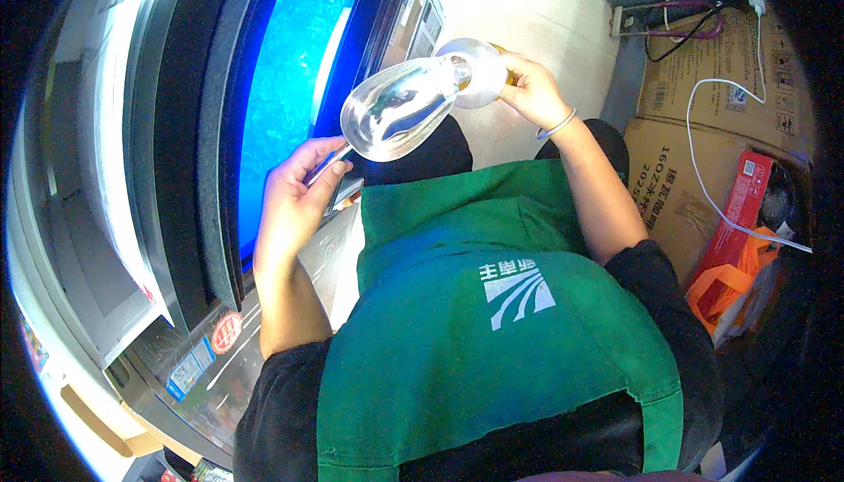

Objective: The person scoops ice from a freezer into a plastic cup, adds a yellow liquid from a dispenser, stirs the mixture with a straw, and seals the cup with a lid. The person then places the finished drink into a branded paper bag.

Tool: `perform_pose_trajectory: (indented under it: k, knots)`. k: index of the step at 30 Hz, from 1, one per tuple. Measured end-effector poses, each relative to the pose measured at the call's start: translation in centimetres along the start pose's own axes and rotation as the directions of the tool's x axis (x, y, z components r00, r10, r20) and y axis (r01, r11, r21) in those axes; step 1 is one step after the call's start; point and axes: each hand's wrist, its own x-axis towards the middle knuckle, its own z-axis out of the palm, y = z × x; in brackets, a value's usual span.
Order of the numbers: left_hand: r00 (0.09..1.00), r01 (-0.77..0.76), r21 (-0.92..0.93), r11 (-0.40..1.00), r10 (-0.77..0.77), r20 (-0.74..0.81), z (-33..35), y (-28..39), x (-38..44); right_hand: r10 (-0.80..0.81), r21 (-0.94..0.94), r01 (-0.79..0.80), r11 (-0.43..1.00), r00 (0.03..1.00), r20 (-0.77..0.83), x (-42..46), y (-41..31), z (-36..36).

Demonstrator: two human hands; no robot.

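My left hand (pixel 302 185) grips the handle of a shiny scoop (pixel 399 109), whose rounded bowl points away from me to the right. The scoop's narrow end meets the mouth of a pale, translucent round container (pixel 476 73). My right hand (pixel 531 86) holds that container from its right side, thumb and fingers around it. Something yellowish shows at the container's far edge. Small clear or shiny bits, too small to name, lie where scoop and container meet. Both hands are above my knees, in front of the green apron (pixel 475 218).
At the left an appliance with a blue-lit interior (pixel 290 86) stands close to my left hand. Cardboard boxes (pixel 679 172), a white cable (pixel 692 126), a red box (pixel 735 212) and an orange bag (pixel 732 284) are at the right. Pale floor (pixel 527 14) shows beyond the hands.
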Motion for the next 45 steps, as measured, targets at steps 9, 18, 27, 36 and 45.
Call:
perform_pose_trajectory:
  k: [9,18,27,36,45]
  knots:
    - [1.0,-0.012,0.078,0.997,0.014,-0.026,-0.2,1.2,-0.6,-0.038,0.016,0.038,0.999,0.999,0.01,0.1,0.7,0.4]
    - [0.998,-0.025,0.096,0.995,0.03,-0.052,-0.4,1.0,-0.8,0.028,0.042,-0.027,0.999,0.999,-0.018,-0.1,1.6,0.4]
    - [0.973,-0.176,0.255,0.951,0.207,-0.101,1.3,1.5,-0.3,0.02,0.22,-0.031,0.975,0.999,0.05,-0.4,0.2,-0.2]
    - [0.892,-0.051,0.098,0.994,0.09,-0.444,0.6,-0.6,3.2,-0.031,0.257,0.015,0.966,0.998,0.055,0.2,0.8,-0.5]
    - [0.819,0.354,0.686,0.636,0.144,-0.556,-3.6,-11.5,21.0,-0.022,0.203,0.01,0.979,0.998,0.054,-0.2,0.7,-0.3]
